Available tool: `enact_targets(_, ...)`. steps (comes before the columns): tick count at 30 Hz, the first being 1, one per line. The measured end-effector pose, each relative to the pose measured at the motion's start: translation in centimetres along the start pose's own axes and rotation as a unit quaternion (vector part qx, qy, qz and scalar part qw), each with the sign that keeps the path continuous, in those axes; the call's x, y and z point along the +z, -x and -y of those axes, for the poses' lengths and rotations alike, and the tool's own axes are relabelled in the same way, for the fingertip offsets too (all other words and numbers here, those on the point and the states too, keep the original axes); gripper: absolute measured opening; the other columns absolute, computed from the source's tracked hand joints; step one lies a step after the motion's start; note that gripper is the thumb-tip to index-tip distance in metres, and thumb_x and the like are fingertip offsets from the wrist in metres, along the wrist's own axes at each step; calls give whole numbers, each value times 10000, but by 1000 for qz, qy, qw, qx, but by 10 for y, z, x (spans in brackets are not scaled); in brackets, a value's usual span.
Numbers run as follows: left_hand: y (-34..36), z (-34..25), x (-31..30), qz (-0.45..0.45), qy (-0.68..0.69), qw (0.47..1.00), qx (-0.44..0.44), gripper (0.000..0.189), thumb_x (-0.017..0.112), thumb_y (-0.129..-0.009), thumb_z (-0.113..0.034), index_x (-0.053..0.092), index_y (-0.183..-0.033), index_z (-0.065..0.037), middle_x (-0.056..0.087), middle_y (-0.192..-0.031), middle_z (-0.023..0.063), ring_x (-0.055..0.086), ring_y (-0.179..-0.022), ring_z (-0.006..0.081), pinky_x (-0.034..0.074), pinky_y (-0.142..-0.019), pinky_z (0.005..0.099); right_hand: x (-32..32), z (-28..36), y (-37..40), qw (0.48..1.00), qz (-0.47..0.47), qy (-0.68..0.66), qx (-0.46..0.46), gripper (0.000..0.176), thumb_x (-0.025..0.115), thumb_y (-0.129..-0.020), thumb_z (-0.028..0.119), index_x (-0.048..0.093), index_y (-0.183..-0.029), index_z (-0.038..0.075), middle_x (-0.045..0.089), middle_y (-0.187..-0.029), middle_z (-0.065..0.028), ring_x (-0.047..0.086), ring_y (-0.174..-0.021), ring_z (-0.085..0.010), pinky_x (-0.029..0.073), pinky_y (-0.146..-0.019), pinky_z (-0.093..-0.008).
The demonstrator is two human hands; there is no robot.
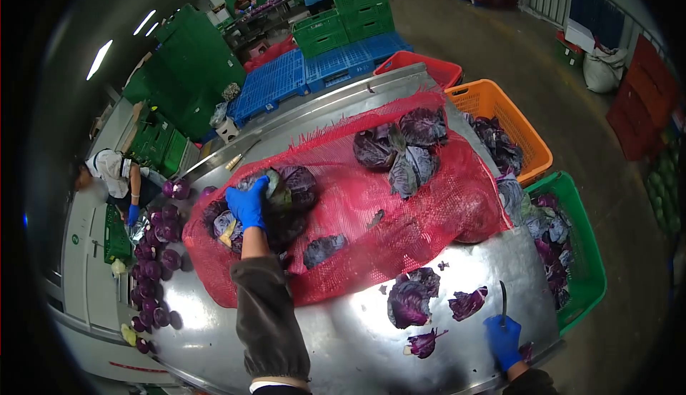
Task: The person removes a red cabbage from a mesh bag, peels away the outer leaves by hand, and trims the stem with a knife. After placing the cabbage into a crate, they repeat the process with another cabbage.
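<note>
My left hand [248, 202], in a blue glove, has its fingers curled over a red cabbage [275, 196] at the opened left part of a red mesh sack [343, 209]. More red cabbages [375, 149] with loose outer leaves lie on the sack's far side. Low on the right, my right hand [504, 339], also gloved in blue, grips a knife [504, 301] with its dark blade pointing up and away. Cut-off cabbage leaves [411, 302] lie on the metal table [343, 338] between the sack and that hand.
Trimmed purple cabbages [151, 270] line the table's left end. An orange crate [532, 148] and a green crate [589, 273] of leaves stand along the right edge. A co-worker [114, 173] is at the left. Blue pallets [271, 84] and stacked green crates [357, 2] lie beyond.
</note>
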State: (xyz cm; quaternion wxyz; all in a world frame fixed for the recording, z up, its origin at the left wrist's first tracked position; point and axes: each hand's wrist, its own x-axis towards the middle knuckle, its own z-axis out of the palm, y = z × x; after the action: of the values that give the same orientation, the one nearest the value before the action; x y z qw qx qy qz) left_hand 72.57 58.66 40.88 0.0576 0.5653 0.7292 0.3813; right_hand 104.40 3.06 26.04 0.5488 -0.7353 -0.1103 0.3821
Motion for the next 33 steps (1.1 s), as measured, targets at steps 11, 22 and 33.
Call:
enact_targets(11,114,-9,-23,12,73,947,311,937,894,-522,-283,422,-1279,1,418,-1247,192,446,-1157,360,363,-1021,415,-2,-6,0,1000,5,-17,-23,124,584,-893,97,604,-815,3,658,-782,-82,543,-543,-80,441,-514,-237)
enact_targets(22,169,-32,45,322,-36,918,229,993,877,-516,-401,440,-1340,-59,446,-1312,222,468,-1191,363,402,-1019,429,-3,-5,1,999,14,-46,-3,126,584,-894,103,615,-820,5,665,-800,-61,555,-568,-72,438,-520,-225)
enact_targets(33,157,-19,19,299,543,782,-61,751,782,-685,-87,432,-1345,-13,543,-1227,128,556,-1069,232,455,-933,343,-8,-14,-3,999,33,0,-31,99,571,-893,55,598,-814,1,665,-823,-79,561,-580,-75,457,-546,-227)
